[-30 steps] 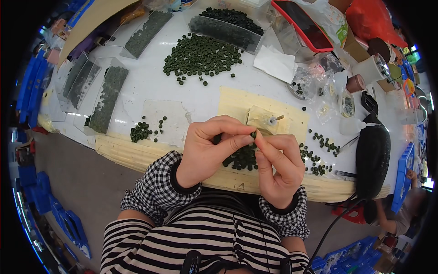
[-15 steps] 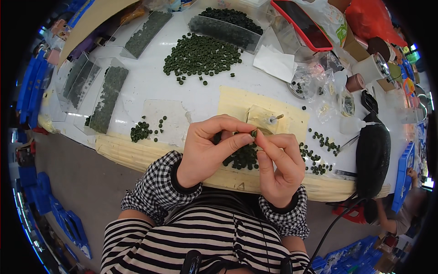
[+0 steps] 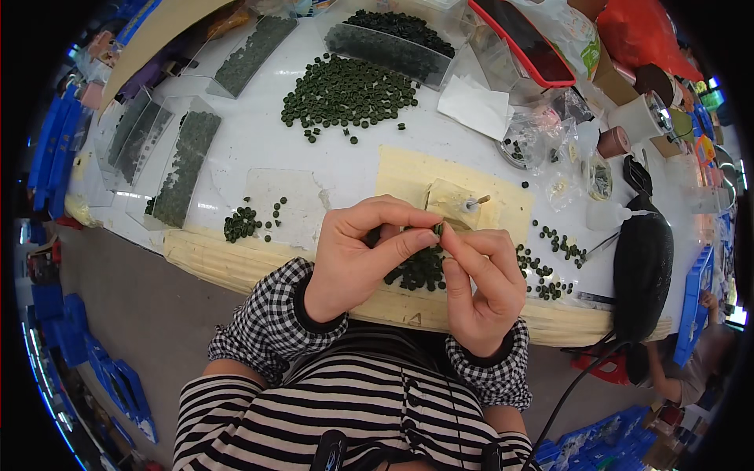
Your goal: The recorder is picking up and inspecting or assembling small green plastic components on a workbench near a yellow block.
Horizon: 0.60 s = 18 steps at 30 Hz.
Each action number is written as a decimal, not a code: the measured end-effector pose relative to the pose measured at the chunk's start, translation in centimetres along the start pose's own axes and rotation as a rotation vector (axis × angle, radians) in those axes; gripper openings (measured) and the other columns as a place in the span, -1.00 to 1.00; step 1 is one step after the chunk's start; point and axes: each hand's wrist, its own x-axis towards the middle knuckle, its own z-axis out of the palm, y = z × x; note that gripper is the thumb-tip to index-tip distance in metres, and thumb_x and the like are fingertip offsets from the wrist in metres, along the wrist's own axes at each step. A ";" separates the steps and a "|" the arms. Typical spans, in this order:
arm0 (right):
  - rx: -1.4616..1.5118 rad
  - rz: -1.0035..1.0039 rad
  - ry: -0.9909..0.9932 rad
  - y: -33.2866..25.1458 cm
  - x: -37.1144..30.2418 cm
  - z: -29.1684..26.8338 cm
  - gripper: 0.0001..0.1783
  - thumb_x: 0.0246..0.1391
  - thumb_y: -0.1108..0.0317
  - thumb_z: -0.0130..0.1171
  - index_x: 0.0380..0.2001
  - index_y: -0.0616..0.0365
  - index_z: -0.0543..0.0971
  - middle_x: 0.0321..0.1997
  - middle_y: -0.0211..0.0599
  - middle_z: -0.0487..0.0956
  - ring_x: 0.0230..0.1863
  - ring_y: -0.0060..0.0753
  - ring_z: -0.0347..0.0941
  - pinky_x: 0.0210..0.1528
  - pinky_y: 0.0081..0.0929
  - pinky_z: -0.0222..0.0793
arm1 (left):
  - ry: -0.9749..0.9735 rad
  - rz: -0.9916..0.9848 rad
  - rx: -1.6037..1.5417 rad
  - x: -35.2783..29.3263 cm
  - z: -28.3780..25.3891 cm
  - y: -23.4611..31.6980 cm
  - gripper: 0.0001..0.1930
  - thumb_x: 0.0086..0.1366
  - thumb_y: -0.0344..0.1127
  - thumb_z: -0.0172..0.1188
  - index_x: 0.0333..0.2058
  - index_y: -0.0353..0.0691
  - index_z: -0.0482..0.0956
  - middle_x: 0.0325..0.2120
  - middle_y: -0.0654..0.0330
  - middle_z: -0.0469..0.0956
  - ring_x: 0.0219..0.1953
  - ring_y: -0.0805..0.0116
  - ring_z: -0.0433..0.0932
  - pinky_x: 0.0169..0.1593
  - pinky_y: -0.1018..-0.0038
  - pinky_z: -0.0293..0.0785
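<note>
Between my two hands is a small dark green round piece (image 3: pixel 437 230), grooved like the loose ones nearby. My left hand (image 3: pixel 353 251) pinches it between thumb and forefinger. The fingers of my right hand (image 3: pixel 487 286) are curled, and a fingertip presses on the piece from the right. Its right thumb sits lower, apart from the piece. Below the fingers lies a heap of similar green pieces (image 3: pixel 422 271), partly hidden by my hands. Just beyond them stands a yellow-taped block (image 3: pixel 449 202) with a metal pin (image 3: pixel 481 201) sticking out, on a yellow sheet (image 3: pixel 399 169).
Farther back spreads a large pile of green pieces (image 3: pixel 345 94), before a clear bin of dark pieces (image 3: pixel 389 55). Clear trays (image 3: pixel 187 169) stand left. A red-cased phone (image 3: pixel 526 43), white tissue (image 3: pixel 473 106), plastic bags and a black pouch-like object (image 3: pixel 642 263) lie right. Padding edges the table.
My hands hold nearly the same pose on the green piece. The view has shifted very slightly; nothing else has visibly moved.
</note>
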 end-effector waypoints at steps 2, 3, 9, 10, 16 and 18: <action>0.002 0.000 0.000 0.0 0.0 0.0 -0.60 -0.15 0.64 0.27 -0.13 0.23 0.64 -0.34 -0.28 0.56 -0.32 -0.31 0.44 -0.25 -0.47 0.37 | -0.005 0.002 0.000 0.0 -0.1 -0.1 -0.82 0.16 -0.60 0.25 -0.24 -0.34 0.64 -0.32 0.17 0.59 -0.32 0.51 0.46 -0.22 0.62 0.38; 0.003 0.000 0.000 0.0 0.0 0.0 -0.60 -0.14 0.64 0.27 -0.13 0.23 0.64 -0.34 -0.28 0.56 -0.32 -0.30 0.44 -0.25 -0.47 0.37 | -0.011 0.006 0.003 0.0 -0.1 -0.2 -0.82 0.16 -0.60 0.26 -0.23 -0.34 0.64 -0.32 0.17 0.59 -0.34 0.53 0.45 -0.23 0.63 0.37; -0.009 -0.013 0.008 0.0 0.0 0.0 -0.60 -0.14 0.63 0.27 -0.13 0.23 0.64 -0.33 -0.27 0.56 -0.32 -0.30 0.44 -0.26 -0.47 0.36 | -0.002 0.110 0.122 0.0 0.1 -0.1 -0.74 0.13 -0.56 0.30 -0.17 -0.25 0.65 -0.33 0.28 0.58 -0.52 0.70 0.26 -0.45 0.73 0.17; -0.011 -0.020 0.012 0.0 0.0 0.0 -0.60 -0.14 0.63 0.27 -0.13 0.23 0.64 -0.33 -0.28 0.56 -0.33 -0.30 0.44 -0.26 -0.47 0.36 | -0.009 0.185 0.155 0.0 0.1 -0.4 -0.72 0.12 -0.54 0.31 -0.15 -0.22 0.66 -0.33 0.31 0.59 -0.56 0.74 0.22 -0.51 0.75 0.11; -0.017 -0.032 0.022 0.1 -0.1 0.2 -0.60 -0.14 0.63 0.28 -0.12 0.23 0.64 -0.32 -0.28 0.57 -0.33 -0.31 0.44 -0.26 -0.47 0.36 | 0.081 0.282 0.347 -0.3 0.6 0.7 -0.69 0.04 -0.58 0.36 -0.19 -0.20 0.68 -0.51 0.34 0.46 -0.56 0.70 0.28 -0.55 0.70 0.15; -0.021 -0.034 0.023 0.1 -0.1 0.1 -0.60 -0.14 0.63 0.28 -0.12 0.23 0.64 -0.32 -0.28 0.57 -0.33 -0.31 0.44 -0.26 -0.48 0.36 | 0.083 0.366 0.459 -0.2 0.5 0.7 -0.69 0.00 -0.56 0.39 -0.21 -0.20 0.69 -0.55 0.34 0.40 -0.58 0.67 0.29 -0.56 0.70 0.16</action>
